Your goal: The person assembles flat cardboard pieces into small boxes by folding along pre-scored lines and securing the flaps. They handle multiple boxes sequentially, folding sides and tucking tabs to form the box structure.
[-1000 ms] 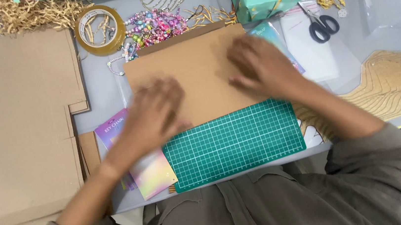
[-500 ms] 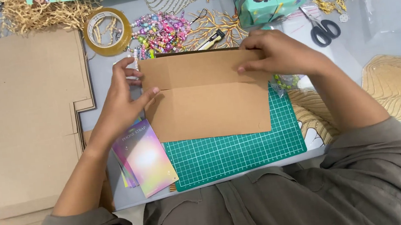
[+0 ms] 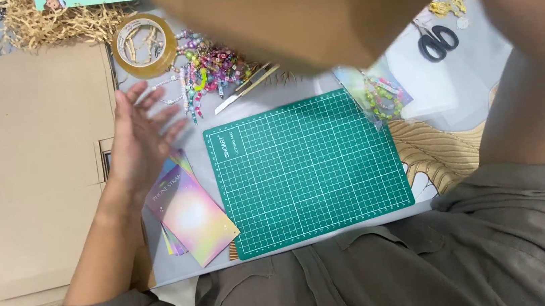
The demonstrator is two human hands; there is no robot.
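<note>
My right hand (image 3: 527, 5) is raised close to the camera at the upper right, holding a folded brown cardboard piece (image 3: 298, 8) that fills the top of the view. My left hand (image 3: 139, 136) hovers flat with fingers spread above the table, left of the green cutting mat (image 3: 308, 169) and just above a small stack of iridescent pastel cards (image 3: 191, 215). It holds nothing. The mat's surface is bare.
Flat brown cardboard sheets (image 3: 31, 171) are stacked at the left. A tape roll (image 3: 143, 45), a pile of colourful beads (image 3: 209, 68), a craft knife (image 3: 245, 88), scissors (image 3: 437, 41), a bag of beads (image 3: 381, 97) and paper shred (image 3: 50, 24) lie along the back.
The cardboard piece has been lifted off the mat toward the camera by my right hand. My left hand let go of it and drew back to the left, open.
</note>
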